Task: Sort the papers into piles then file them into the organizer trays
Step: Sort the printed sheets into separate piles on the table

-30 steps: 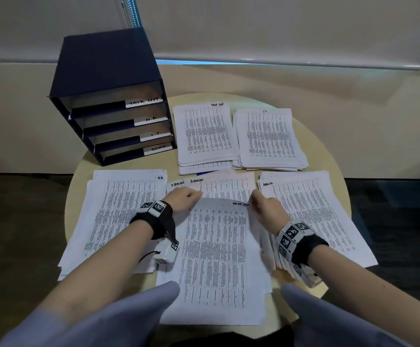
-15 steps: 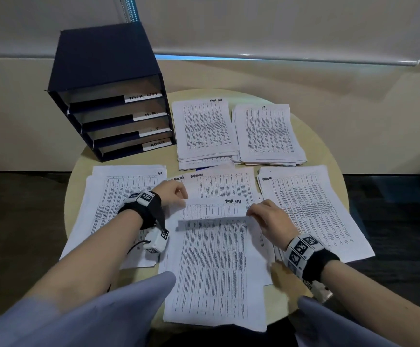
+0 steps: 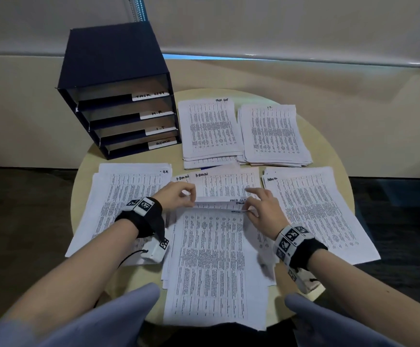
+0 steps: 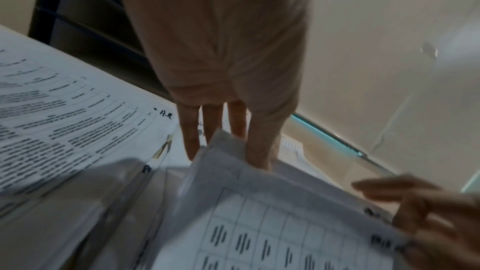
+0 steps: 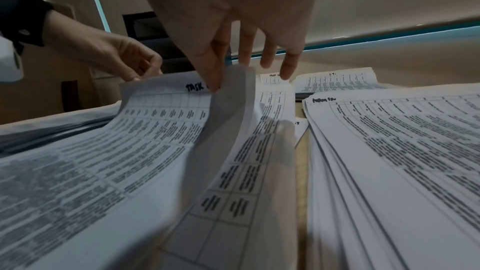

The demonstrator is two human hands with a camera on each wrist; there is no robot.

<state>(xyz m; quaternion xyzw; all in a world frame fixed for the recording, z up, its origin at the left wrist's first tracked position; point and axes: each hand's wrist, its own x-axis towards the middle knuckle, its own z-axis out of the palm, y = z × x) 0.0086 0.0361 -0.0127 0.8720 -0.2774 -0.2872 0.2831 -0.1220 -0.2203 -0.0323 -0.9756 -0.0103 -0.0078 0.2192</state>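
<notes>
A tall unsorted stack of printed sheets lies in front of me on the round table. My left hand pinches the far left corner of its top sheet. My right hand pinches the far right corner, where the sheet is marked "TASK". The far edge is lifted and curled, and further sheet edges show fanned beneath it. The dark blue organizer stands at the back left, with trays labelled Task List, H.R., I.T. and Admin.
Sorted piles ring the stack: a Task List pile and an I.T. pile at the back, an H.R. pile on the left, and Admin piles in the middle and on the right. Dark floor surrounds the table.
Both hands have drawn back toward me from the stack's far edge, peeling up sheet edges. A sheet marked Task List came into view beneath, and the edges are now fanned.
</notes>
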